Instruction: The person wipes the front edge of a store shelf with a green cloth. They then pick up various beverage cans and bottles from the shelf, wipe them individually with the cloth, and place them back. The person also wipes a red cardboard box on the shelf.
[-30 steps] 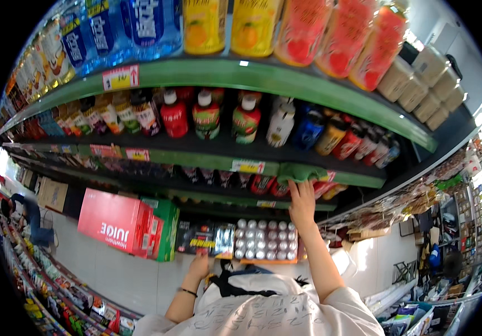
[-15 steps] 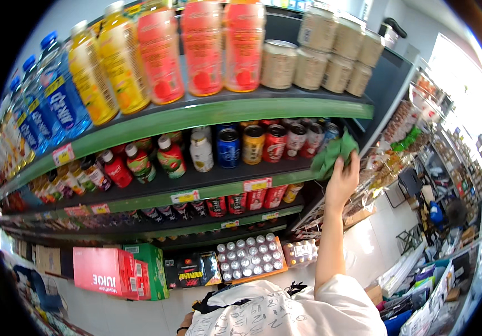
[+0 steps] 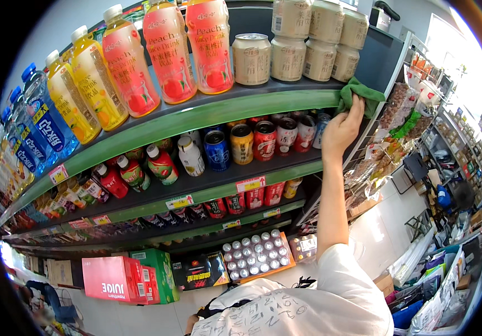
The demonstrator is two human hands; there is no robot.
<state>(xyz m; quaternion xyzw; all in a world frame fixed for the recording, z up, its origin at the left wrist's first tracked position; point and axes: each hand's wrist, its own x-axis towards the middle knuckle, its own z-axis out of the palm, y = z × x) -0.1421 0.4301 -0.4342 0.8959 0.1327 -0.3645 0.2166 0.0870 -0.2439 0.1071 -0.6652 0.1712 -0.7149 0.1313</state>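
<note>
A green cloth (image 3: 362, 95) is pressed against the right end of the upper shelf's green front edge (image 3: 235, 107). My right hand (image 3: 344, 127) holds it with the fingers laid over its folds, the arm stretched upward. Just left of the cloth, beige cans (image 3: 288, 59) stand on the upper shelf, some stacked in two layers. Below the hand, a row of coloured cans (image 3: 265, 140) lines the middle shelf. Only a bit of my left hand (image 3: 191, 323) shows low down beside the white shirt, its fingers hidden.
Peach-coloured drink bottles (image 3: 169, 53), yellow bottles (image 3: 95, 78) and blue-capped water bottles (image 3: 47, 115) fill the upper shelf leftward. Hanging snack packets (image 3: 395, 106) flank the rack's right side. On the floor stand a pink carton (image 3: 112, 277) and a tray of cans (image 3: 256, 256).
My right hand has moved up with the green cloth, from the middle shelf's right end to the upper shelf's edge. The view has shifted slightly.
</note>
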